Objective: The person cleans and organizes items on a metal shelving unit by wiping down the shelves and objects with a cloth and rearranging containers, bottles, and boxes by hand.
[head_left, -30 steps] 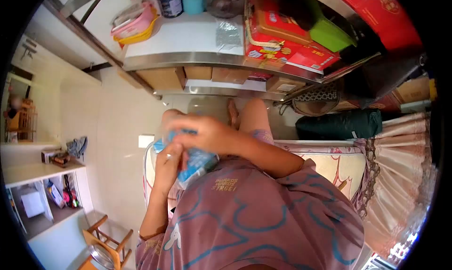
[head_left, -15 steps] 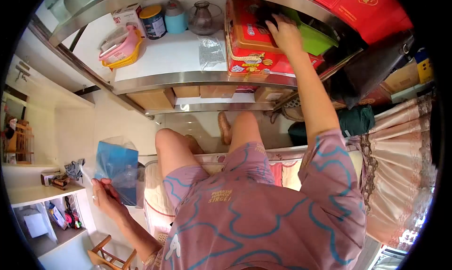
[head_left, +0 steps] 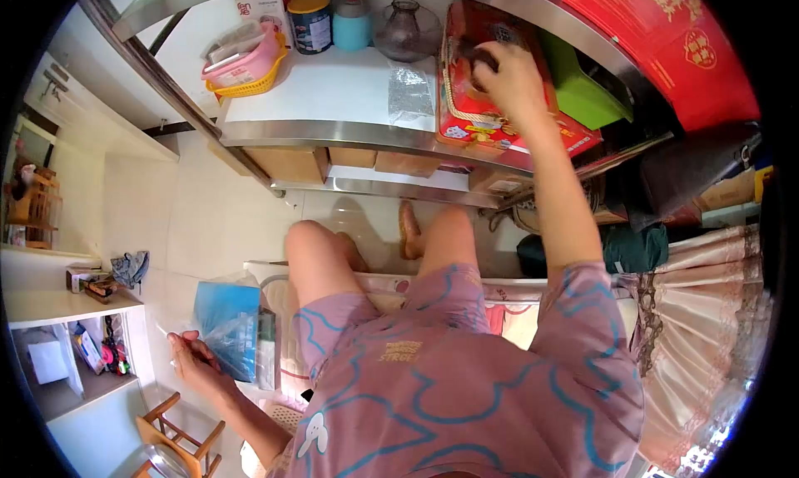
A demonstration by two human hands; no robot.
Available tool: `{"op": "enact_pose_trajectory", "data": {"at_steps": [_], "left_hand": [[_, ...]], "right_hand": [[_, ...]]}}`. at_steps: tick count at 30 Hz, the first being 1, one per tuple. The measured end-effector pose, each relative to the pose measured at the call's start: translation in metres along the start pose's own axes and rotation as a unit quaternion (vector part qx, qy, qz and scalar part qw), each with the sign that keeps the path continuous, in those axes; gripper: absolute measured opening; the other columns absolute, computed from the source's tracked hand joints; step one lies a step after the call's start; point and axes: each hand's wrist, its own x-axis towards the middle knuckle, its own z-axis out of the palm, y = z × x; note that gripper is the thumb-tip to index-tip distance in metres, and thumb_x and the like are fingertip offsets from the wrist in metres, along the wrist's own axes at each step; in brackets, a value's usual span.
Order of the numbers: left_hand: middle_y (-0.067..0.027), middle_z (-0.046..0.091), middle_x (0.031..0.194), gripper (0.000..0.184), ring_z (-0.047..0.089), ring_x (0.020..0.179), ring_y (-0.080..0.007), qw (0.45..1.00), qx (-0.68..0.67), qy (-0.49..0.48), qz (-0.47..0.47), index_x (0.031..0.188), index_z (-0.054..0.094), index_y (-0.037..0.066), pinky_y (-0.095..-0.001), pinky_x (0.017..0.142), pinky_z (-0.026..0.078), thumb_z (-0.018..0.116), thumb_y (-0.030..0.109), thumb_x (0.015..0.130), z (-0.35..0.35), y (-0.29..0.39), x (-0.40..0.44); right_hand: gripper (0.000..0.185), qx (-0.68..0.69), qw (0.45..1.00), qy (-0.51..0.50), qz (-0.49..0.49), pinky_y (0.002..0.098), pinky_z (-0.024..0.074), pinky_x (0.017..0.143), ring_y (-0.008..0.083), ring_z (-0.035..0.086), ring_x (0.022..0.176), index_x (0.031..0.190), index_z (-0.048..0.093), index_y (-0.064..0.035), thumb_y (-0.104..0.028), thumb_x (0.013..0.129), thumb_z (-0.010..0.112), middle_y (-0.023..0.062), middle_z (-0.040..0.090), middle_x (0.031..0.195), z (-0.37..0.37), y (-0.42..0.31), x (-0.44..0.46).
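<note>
My left hand [head_left: 198, 363] is closed on the gathered edge of a clear plastic bag [head_left: 250, 328] at the lower left. A flat blue item [head_left: 218, 305] shows through the bag. On the shelf at the top, my right hand [head_left: 514, 82] is curled around a small dark object [head_left: 481, 59], whose kind I cannot make out. That object is over the lid of a red printed gift box [head_left: 466, 103] with a rope handle. A green plastic bin [head_left: 583, 82] stands right of the box.
Along the shelf [head_left: 325, 87] stand a glass vase [head_left: 406, 32], a turquoise jar [head_left: 351, 30], a dark can [head_left: 311, 28] and a pink basket [head_left: 245, 62]. A silvery packet [head_left: 410, 92] lies beside the box. Cardboard boxes [head_left: 287, 163] sit below; a wooden stool [head_left: 179, 436] is lower left.
My right hand has drawn the dark object leftward and nearer across the red box. The bag in my left hand has turned slightly and swung. The whole view has shifted a little.
</note>
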Motion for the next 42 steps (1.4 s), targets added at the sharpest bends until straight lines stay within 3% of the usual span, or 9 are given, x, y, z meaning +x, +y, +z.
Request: {"op": "enact_pose_trajectory", "data": {"at_steps": [4, 13, 16, 21, 22, 27, 31, 34, 42], "left_hand": [[0.0045, 0.037, 0.055, 0.041, 0.030, 0.044, -0.0036, 1.000, 0.012, -0.006, 0.007, 0.079, 0.058, 0.006, -0.0209, 0.039, 0.017, 0.048, 0.039, 0.100, 0.012, 0.001, 0.007], [0.0039, 0.036, 0.055, 0.042, 0.029, 0.045, -0.0038, 0.999, -0.010, 0.044, -0.019, 0.077, 0.057, 0.006, -0.0209, 0.040, 0.016, 0.050, 0.040, 0.099, 0.018, -0.009, 0.030], [0.0038, 0.036, 0.055, 0.042, 0.029, 0.045, -0.0038, 0.999, -0.006, 0.037, -0.020, 0.077, 0.057, 0.006, -0.0212, 0.039, 0.015, 0.050, 0.040, 0.099, 0.016, -0.007, 0.031], [0.0043, 0.036, 0.055, 0.041, 0.029, 0.045, -0.0035, 0.998, 0.018, 0.037, -0.037, 0.076, 0.058, 0.006, -0.0211, 0.039, 0.015, 0.049, 0.039, 0.100, 0.024, -0.008, 0.032], [0.0045, 0.036, 0.055, 0.041, 0.029, 0.045, -0.0034, 0.998, 0.033, 0.038, -0.042, 0.076, 0.058, 0.006, -0.0210, 0.039, 0.016, 0.049, 0.039, 0.100, 0.023, -0.010, 0.033], [0.0044, 0.043, 0.055, 0.040, 0.037, 0.046, -0.0042, 0.996, 0.003, 0.074, -0.057, 0.078, 0.062, 0.008, -0.0196, 0.041, 0.024, 0.050, 0.039, 0.099, 0.013, -0.037, 0.042], [0.0011, 0.047, 0.053, 0.042, 0.037, 0.042, -0.0061, 0.994, -0.013, 0.084, -0.066, 0.078, 0.063, 0.005, -0.0209, 0.038, 0.024, 0.052, 0.040, 0.097, 0.013, -0.022, 0.042], [0.0013, 0.045, 0.051, 0.044, 0.034, 0.040, -0.0053, 0.997, -0.023, 0.052, -0.048, 0.078, 0.064, 0.004, -0.0210, 0.038, 0.021, 0.049, 0.040, 0.099, 0.020, -0.008, 0.040], [0.0005, 0.047, 0.055, 0.048, 0.046, 0.045, -0.0091, 0.993, -0.095, 0.048, -0.044, 0.083, 0.065, 0.004, -0.0250, 0.043, 0.036, 0.044, 0.042, 0.100, -0.001, -0.036, 0.060]], "right_hand": [[0.030, 0.165, 0.973, 0.004, -0.162, 0.0416, 0.0434, 0.096, 0.0318, 0.055, 0.107, 0.104, 0.067, -0.0062, -0.015, 0.076, 0.065, 0.0148, 0.062, 0.109, 0.047, -0.077, -0.039], [0.066, 0.117, 0.973, -0.194, 0.035, 0.0424, 0.0305, 0.112, 0.0389, 0.034, 0.137, 0.139, 0.044, -0.0032, -0.046, 0.090, 0.057, 0.0234, 0.039, 0.146, 0.221, -0.117, -0.010], [0.062, -0.087, 0.964, -0.220, 0.123, 0.0442, 0.0231, 0.116, 0.0401, 0.029, 0.139, 0.144, 0.038, -0.0080, -0.018, 0.084, 0.053, 0.0224, 0.032, 0.151, 0.242, -0.063, 0.007], [0.076, -0.018, 0.925, -0.344, 0.162, 0.0457, 0.0294, 0.113, 0.0329, 0.029, 0.141, 0.153, 0.017, -0.0157, -0.014, 0.085, 0.051, 0.0161, 0.031, 0.152, 0.216, -0.012, 0.011], [0.065, -0.039, 0.966, -0.234, 0.106, 0.0448, 0.0409, 0.103, 0.0381, 0.050, 0.123, 0.143, 0.040, -0.0107, -0.014, 0.081, 0.056, 0.0220, 0.055, 0.131, 0.228, -0.002, 0.003], [0.039, -0.139, 0.935, -0.299, 0.130, 0.0474, 0.0465, 0.096, 0.0380, 0.060, 0.108, 0.112, 0.065, -0.0045, -0.024, 0.079, 0.063, 0.0219, 0.062, 0.116, 0.232, 0.006, -0.001], [0.037, -0.014, 0.992, -0.103, -0.068, 0.0455, 0.0447, 0.092, 0.0379, 0.057, 0.105, 0.110, 0.064, -0.0035, -0.023, 0.078, 0.063, 0.0220, 0.064, 0.107, 0.192, -0.021, -0.027], [0.032, 0.199, 0.951, -0.203, 0.119, 0.0408, 0.0455, 0.088, 0.0377, 0.057, 0.103, 0.114, 0.057, -0.0033, -0.017, 0.085, 0.056, 0.0219, 0.061, 0.109, 0.164, -0.075, -0.048], [0.032, 0.278, 0.918, -0.272, 0.072, 0.0322, 0.0470, 0.085, 0.0215, 0.059, 0.091, 0.115, 0.058, 0.0019, -0.006, 0.086, 0.046, 0.0121, 0.063, 0.102, 0.186, -0.105, -0.168]]}}
